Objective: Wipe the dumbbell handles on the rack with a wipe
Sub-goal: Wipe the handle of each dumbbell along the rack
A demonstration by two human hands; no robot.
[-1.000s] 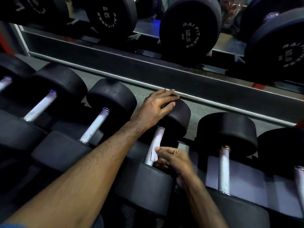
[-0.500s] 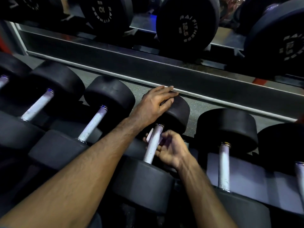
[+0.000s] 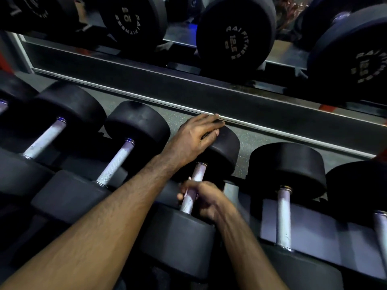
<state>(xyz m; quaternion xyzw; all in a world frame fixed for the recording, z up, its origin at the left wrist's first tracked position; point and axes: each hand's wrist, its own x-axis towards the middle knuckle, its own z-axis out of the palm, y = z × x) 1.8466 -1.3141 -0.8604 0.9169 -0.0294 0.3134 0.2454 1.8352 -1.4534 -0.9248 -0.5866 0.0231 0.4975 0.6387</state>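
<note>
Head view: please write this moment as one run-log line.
left hand: rests on dumbbell head | right hand: grips handle | wipe: not discernible

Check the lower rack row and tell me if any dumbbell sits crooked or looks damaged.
Nothing stands out. The dumbbells lie parallel in their cradles. The left hand rests on the far head of the dumbbell being wiped, and the right hand grips its handle. The neighbouring handle shows pale blotches; wear or residue, I cannot tell.

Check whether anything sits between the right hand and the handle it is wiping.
Nothing visible does. The right hand is already wrapped around the handle, while the left hand rests on the far weight head, off the handle.
</note>
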